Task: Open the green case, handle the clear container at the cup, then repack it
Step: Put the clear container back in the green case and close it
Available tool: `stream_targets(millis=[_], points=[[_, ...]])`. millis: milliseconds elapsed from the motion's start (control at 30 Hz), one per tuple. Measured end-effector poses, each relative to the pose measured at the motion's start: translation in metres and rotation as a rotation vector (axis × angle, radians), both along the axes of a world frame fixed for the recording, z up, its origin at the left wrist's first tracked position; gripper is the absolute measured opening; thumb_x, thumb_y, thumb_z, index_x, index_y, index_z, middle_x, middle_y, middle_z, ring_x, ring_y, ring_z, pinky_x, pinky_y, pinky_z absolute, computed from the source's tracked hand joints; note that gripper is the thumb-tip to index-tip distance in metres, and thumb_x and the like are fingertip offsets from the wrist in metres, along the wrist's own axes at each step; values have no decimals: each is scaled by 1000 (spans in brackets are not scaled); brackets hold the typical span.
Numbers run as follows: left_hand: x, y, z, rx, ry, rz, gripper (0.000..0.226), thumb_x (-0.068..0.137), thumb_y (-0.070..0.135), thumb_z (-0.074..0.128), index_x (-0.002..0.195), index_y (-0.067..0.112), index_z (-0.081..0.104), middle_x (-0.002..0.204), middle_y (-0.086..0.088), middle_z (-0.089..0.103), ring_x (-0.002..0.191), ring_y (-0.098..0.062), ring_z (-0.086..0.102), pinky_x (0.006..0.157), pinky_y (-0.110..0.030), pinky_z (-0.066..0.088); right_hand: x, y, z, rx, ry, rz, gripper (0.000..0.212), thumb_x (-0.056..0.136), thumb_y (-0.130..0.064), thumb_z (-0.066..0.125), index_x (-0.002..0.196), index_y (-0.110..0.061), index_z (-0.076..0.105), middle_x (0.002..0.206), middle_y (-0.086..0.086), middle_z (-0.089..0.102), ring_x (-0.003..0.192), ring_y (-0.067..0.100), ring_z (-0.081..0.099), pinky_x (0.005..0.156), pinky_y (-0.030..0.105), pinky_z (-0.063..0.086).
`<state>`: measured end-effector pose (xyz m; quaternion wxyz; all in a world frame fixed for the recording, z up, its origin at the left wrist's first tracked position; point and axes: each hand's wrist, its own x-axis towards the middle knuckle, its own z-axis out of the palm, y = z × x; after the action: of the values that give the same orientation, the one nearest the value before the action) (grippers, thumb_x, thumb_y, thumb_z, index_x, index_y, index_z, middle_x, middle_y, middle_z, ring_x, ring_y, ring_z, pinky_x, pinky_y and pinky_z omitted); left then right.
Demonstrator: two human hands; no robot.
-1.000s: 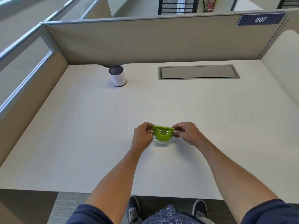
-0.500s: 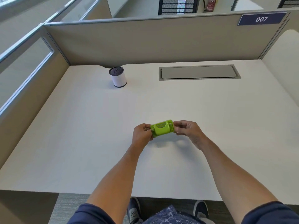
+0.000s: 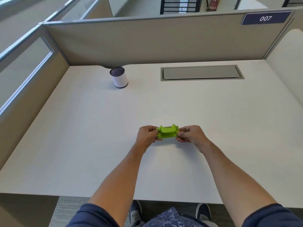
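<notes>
Green case held at both ends, not yet open.

Head view: the left hand (image 3: 146, 134) and right hand (image 3: 191, 134) each pinch an end of the green case (image 3: 167, 132), lifted just above the desk (image 3: 82, 136), well nearer the person than the cup (image 3: 119, 77). The opening step seems in hand; next calls for parting the shell. No clear container shows.
</notes>
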<state>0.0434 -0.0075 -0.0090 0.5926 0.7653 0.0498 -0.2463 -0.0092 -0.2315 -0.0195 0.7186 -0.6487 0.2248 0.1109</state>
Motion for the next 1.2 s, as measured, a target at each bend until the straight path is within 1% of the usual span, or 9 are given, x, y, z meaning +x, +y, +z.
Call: stream_targets(millis=[100,233,333,433,600,800,1000,1100,1200], points=[[3,-1,3,76,-62,-70,54,69,12,57,122,10,70,101,-6,72,74,-19,66,57,-23,50,-2,-2,-4,6,33,-31,13,81,4,76,95,5,75,76,20,76,65,25,72,62,26,63],[-2,-5,1,226,-164,-229,60,71,15,76,129,24,66,114,0,67,72,-10,64,54,-19,50,-5,-4,-4,-11,83,-28,9,81,5,76,89,1,75,79,22,76,64,27,73,63,27,64],[-5,-8,-3,306,-276,-315,68,71,17,88,134,21,63,128,0,63,96,-18,64,82,-29,56,-6,-3,-1,-34,91,-6,14,83,6,75,96,3,72,80,22,75,64,25,74,62,26,64],[-4,-12,-2,465,-383,-438,64,76,9,80,137,18,62,128,-4,63,108,-27,64,96,-37,54,-6,-4,2,-105,89,22,18,85,6,74,101,10,68,82,27,73,61,24,73,59,26,63],[-10,-17,-3,589,-494,-548,54,82,12,74,133,24,63,122,-4,64,111,-26,60,95,-42,52,-4,-6,7,-298,83,122,13,88,4,71,94,15,69,87,35,73,70,33,70,81,44,62],[-16,-20,-6,640,-596,-617,56,85,11,71,137,26,60,129,0,61,115,-26,60,92,-39,53,-8,-12,7,-429,90,189,12,83,2,76,86,12,70,78,30,75,71,39,76,77,46,64],[-19,-13,-9,707,-683,-618,68,84,38,71,147,25,49,142,2,55,126,-26,52,102,-41,48,-13,-15,4,-675,-11,145,10,78,-10,66,78,-12,76,67,9,74,56,19,65,68,42,63],[-27,-5,-13,750,-724,-574,80,90,49,57,157,14,31,162,-3,37,146,-25,36,117,-40,34,-18,-8,-1,-765,-155,82,20,89,-28,67,106,-21,75,93,-4,69,75,13,64,76,30,56],[-33,1,-20,765,-749,-576,72,103,47,39,162,11,18,170,-5,20,156,-20,20,123,-38,23,-23,-1,-8,-792,-230,239,46,96,-41,61,138,-24,60,133,-11,60,114,10,61,103,29,47]])
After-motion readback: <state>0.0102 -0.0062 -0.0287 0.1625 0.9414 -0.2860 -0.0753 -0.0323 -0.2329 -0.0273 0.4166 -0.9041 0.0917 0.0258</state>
